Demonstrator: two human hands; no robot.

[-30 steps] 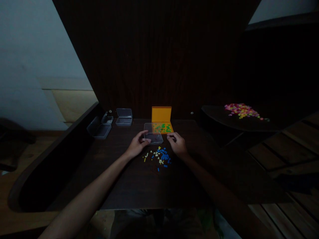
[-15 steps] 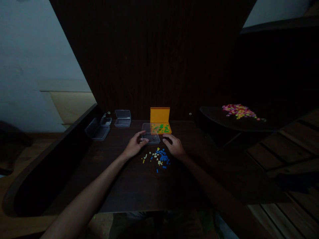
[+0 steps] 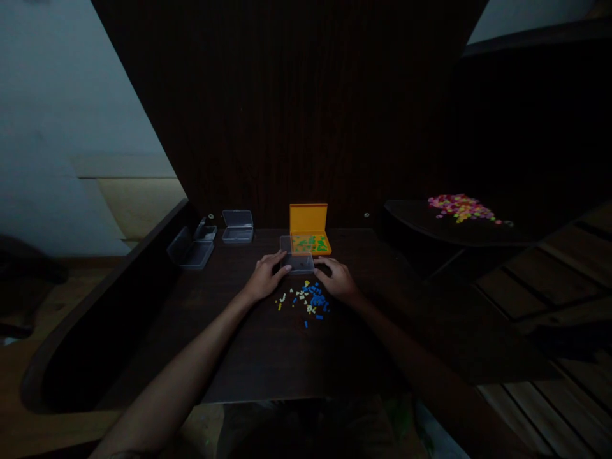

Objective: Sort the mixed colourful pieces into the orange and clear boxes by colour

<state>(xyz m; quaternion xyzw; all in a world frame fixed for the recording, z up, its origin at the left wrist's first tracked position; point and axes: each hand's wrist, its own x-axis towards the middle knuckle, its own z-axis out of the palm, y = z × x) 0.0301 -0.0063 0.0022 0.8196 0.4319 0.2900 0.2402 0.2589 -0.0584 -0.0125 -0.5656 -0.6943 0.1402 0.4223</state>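
**Both hands at the small clear box, long side across us**

Looking down at the dark surface [image 3: 268,357], we had our left hand [image 3: 264,280] and right hand [image 3: 337,279] set at either end of a small clear box [image 3: 297,262]. The box lay at twelve o'clock from the midpoint between our hands, its long axis running from nine to three, so each hand met one short end. Our left fingertips touched its nine o'clock edge; our right fingers curled by its three o'clock corner, though the dim light kept us from telling whether they pressed or merely rested. The hands stood apart with the box between them, neither closed into a fist, and both looked about equally near it.

Just past the box at twelve o'clock sat an open orange case [image 3: 310,229], lid upright, with green pieces in its tray. At six o'clock from the box, between our wrists, lay a scatter of blue, yellow and white pieces [image 3: 307,301]. Off at ten o'clock were more clear boxes [image 3: 238,225], open and well apart from our hands. At two o'clock, on a separate dark ledge, lay a pile of pink and yellow pieces [image 3: 459,208].
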